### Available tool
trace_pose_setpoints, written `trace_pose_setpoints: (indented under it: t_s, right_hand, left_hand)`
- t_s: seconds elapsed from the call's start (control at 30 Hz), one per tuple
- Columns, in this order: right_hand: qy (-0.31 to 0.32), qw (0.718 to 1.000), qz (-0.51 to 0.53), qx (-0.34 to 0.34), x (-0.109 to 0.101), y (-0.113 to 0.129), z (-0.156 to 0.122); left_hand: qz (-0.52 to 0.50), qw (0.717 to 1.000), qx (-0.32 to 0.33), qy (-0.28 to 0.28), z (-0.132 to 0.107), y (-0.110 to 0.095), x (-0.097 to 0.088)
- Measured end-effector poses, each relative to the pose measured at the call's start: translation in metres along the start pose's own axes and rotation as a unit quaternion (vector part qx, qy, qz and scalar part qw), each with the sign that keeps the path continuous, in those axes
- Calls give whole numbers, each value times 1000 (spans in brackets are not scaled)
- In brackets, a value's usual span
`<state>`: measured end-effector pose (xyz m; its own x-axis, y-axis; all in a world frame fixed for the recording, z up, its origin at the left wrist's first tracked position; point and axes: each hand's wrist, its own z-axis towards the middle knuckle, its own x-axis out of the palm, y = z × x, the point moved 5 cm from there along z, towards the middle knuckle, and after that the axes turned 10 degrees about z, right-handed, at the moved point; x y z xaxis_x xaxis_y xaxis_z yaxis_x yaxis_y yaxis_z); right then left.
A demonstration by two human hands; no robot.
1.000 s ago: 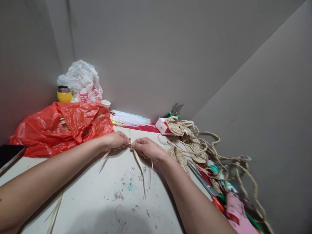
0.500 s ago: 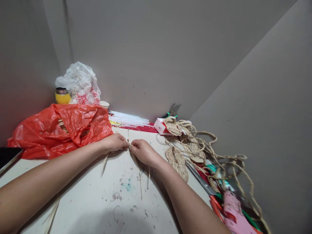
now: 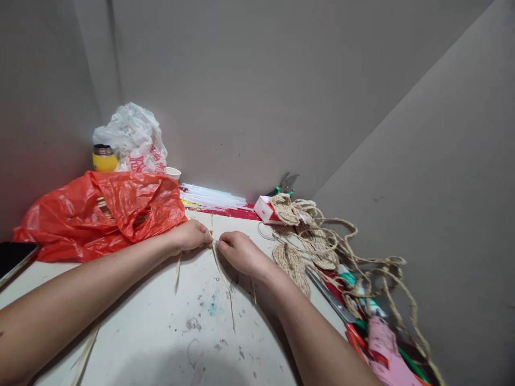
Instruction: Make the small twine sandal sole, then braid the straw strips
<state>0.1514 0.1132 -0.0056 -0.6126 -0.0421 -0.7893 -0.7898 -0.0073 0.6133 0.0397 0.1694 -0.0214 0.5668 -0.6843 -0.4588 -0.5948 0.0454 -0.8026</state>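
Thin straw-coloured fibre strands (image 3: 222, 276) meet in a small knot or twist between my two hands, above the white tabletop (image 3: 156, 332). My left hand (image 3: 195, 236) pinches the strands at that joint, and one loose end (image 3: 177, 271) hangs below its wrist. Just to the right, my right hand (image 3: 237, 249) is closed in a pinch on a strand, with a short end (image 3: 253, 289) dangling beneath it. One long strand trails down the table between the hands. The fingertips hide part of the joint.
At left lie a red plastic bag (image 3: 60, 214) and a phone (image 3: 16, 260); behind stand a white bag (image 3: 132, 128) and a yellow jar (image 3: 104, 160). Clear sticks (image 3: 213, 195) lie at the back. Rightward are braided soles (image 3: 292, 265), rope (image 3: 402, 295), scissors (image 3: 333, 297) and pruning shears (image 3: 286, 183).
My right hand has moved slightly right, away from my left, opening a small gap at the joint. The hanging strand ends have shifted right. My left hand stays put.
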Motion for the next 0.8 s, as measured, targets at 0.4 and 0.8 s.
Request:
trace_pose_setpoints:
  t_s: [0.4,0.8]
  right_hand:
    - [76,991,-105,-15,19,39,-25]
    - [-50,911,389,128,-7,-6,-3]
  left_hand:
    - [-65,997,15,40,4,3,0]
    - [-135,986,26,95,3,0,1]
